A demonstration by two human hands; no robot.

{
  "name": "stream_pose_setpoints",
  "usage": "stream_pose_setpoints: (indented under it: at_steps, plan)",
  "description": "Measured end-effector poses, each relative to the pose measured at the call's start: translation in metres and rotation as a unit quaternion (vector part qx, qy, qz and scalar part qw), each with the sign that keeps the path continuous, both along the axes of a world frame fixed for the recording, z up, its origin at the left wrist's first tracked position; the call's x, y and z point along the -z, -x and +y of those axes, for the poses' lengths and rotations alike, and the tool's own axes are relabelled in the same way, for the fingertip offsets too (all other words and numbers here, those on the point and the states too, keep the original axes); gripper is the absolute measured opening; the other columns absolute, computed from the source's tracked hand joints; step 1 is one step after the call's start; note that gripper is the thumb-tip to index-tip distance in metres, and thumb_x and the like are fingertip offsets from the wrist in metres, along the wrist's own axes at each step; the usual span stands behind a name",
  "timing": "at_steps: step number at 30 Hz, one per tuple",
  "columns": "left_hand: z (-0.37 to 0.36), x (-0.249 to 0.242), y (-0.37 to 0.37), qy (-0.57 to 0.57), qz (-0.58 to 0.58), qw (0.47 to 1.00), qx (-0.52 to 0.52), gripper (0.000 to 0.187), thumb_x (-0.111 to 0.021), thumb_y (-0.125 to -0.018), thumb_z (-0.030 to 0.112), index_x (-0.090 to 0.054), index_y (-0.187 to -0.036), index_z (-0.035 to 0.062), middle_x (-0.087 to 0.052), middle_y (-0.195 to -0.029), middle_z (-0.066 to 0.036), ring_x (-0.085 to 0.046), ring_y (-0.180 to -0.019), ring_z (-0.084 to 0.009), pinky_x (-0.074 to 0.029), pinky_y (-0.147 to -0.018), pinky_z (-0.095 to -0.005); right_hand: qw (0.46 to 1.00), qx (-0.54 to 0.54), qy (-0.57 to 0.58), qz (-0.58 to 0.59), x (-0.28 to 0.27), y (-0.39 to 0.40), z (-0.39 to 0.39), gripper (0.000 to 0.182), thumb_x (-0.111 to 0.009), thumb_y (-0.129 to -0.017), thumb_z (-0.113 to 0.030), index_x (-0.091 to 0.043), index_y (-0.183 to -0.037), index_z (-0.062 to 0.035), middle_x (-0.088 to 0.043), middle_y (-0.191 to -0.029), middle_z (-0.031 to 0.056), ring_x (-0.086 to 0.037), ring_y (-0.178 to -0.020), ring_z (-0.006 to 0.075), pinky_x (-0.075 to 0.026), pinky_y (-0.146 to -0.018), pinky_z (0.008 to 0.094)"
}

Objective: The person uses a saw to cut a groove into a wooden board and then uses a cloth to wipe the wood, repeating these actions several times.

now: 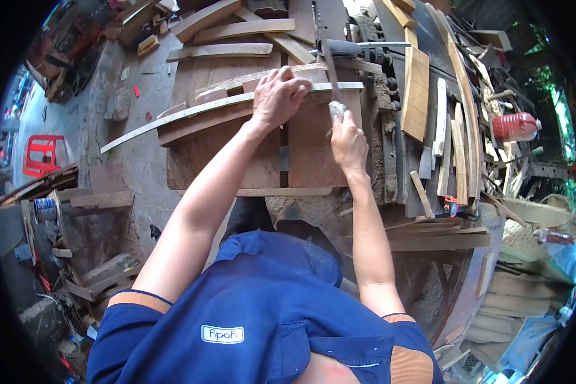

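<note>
My right hand (pixel 350 144) is closed around the pale, wrapped-looking handle of a handsaw (pixel 330 67). Its long narrow blade points away from me and crosses a thin, pale wooden strip (pixel 201 112) near the strip's right end. With bent fingers, my left hand (pixel 278 99) grips the strip and the wood beside it, a short way left of the blade; its palm side is hidden. Under the strip are curved brown wood pieces (pixel 205 125), on a brown wooden bench top (pixel 313 157) split by a dark gap.
Curved boards (pixel 233 50) lie at the bench's far side. To the right are stacked planks (pixel 416 89) and a jug of red liquid (pixel 516 127). A red plastic stool (pixel 43 155) stands at the left, and more offcuts (pixel 438 238) lie near my right elbow.
</note>
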State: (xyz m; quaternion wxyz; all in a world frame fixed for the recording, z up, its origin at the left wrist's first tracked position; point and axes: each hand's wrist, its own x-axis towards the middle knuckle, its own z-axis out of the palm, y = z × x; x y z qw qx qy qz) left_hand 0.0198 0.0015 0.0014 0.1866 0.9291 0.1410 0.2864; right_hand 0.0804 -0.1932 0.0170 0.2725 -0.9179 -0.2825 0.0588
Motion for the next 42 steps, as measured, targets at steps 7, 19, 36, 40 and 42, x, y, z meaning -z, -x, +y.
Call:
stream_pose_setpoints:
  at_steps: [7, 19, 36, 40, 42]
  plan:
    - [0.003, -0.005, 0.011, 0.006, -0.003, 0.999, 0.040, 0.016, -0.073, -0.086, 0.026, -0.076, -0.101, 0.0199, -0.063, -0.097, -0.003, -0.061, -0.101, -0.0246, -0.047, -0.090, -0.0405, 0.998, -0.002, -0.021, 0.055, 0.004, 0.022, -0.003, 0.026, -0.044, -0.104, -0.028, -0.051, -0.108, -0.0037, -0.069, -0.084, 0.0308, -0.067, -0.083, 0.0508, -0.053, -0.071, 0.0608]
    - [-0.010, 0.004, 0.000, 0.005, -0.021, 0.999, -0.025, 0.014, -0.074, -0.082, 0.029, -0.075, -0.094, 0.0222, -0.065, -0.097, 0.002, -0.061, -0.100, -0.0219, -0.044, -0.084, -0.0386, 0.996, -0.021, 0.079, -0.028, -0.012, 0.035, 0.011, 0.019, -0.053, -0.100, -0.024, -0.051, -0.105, -0.0056, -0.070, -0.074, 0.0234, -0.072, -0.075, 0.0416, -0.057, -0.065, 0.0530]
    - [-0.012, 0.009, -0.007, 0.001, -0.045, 0.999, -0.015, 0.012, -0.075, -0.081, 0.024, -0.071, -0.090, 0.0167, -0.063, -0.096, 0.000, -0.060, -0.099, -0.0228, -0.045, -0.084, -0.0377, 0.993, -0.030, 0.112, -0.015, -0.012, 0.029, 0.023, 0.017, -0.049, -0.099, -0.019, -0.049, -0.103, -0.0035, -0.070, -0.079, 0.0274, -0.071, -0.078, 0.0455, -0.056, -0.070, 0.0560]
    - [-0.014, 0.010, -0.005, -0.017, -0.030, 0.999, -0.023, 0.012, -0.074, -0.082, 0.025, -0.071, -0.091, 0.0182, -0.062, -0.097, 0.000, -0.060, -0.099, -0.0228, -0.045, -0.085, -0.0381, 0.994, -0.038, 0.105, -0.015, -0.021, 0.035, 0.019, 0.017, -0.048, -0.099, -0.020, -0.050, -0.104, -0.0034, -0.070, -0.081, 0.0291, -0.071, -0.080, 0.0459, -0.056, -0.070, 0.0565]
    - [-0.015, 0.008, -0.004, -0.013, -0.027, 0.999, -0.023, 0.012, -0.074, -0.082, 0.026, -0.071, -0.091, 0.0187, -0.063, -0.098, 0.001, -0.060, -0.101, -0.0226, -0.045, -0.087, -0.0386, 0.990, -0.043, 0.132, -0.012, -0.026, 0.035, 0.019, 0.015, -0.048, -0.099, -0.018, -0.050, -0.104, -0.0043, -0.072, -0.081, 0.0257, -0.073, -0.081, 0.0418, -0.058, -0.072, 0.0528]
